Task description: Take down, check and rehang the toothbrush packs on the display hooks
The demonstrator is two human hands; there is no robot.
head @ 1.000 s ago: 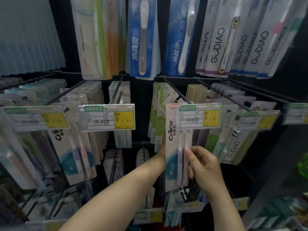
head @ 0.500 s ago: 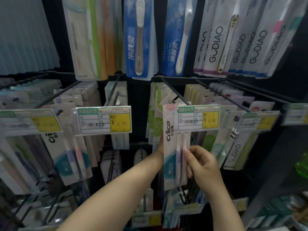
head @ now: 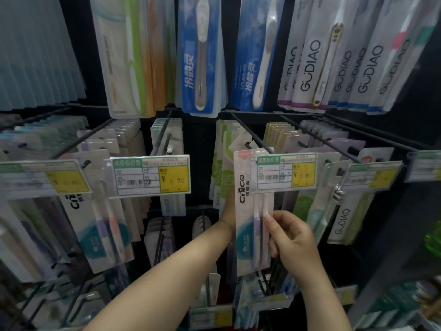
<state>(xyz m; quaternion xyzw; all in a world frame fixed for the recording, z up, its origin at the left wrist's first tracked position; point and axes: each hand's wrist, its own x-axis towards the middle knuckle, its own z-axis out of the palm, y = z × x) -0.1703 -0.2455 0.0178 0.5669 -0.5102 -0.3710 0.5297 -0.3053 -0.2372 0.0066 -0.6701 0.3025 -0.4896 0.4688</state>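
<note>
Your right hand [head: 293, 240] pinches the Cnice pack [head: 248, 235] by its three o'clock edge. Your left hand [head: 228, 209] is tucked behind at nine o'clock, so I can't tell its grip. The pack's top sits behind the price tag [head: 286, 172], at the tip of the hook [head: 250, 137]. This looks like the hanging step, so line the hole up squarely with the wire. GUDIAO packs [head: 307, 65] hang at one o'clock, and the neighbouring tag [head: 152, 174] reads ¥6.00.

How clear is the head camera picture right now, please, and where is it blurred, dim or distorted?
Head view: dim overall; sharpest at the centre, where the held pack and the right hand read clearly; the far-left price tag is smeared; the lower corners sink into dark; wide-angle bending makes the top-row packs fan outwards.
</note>
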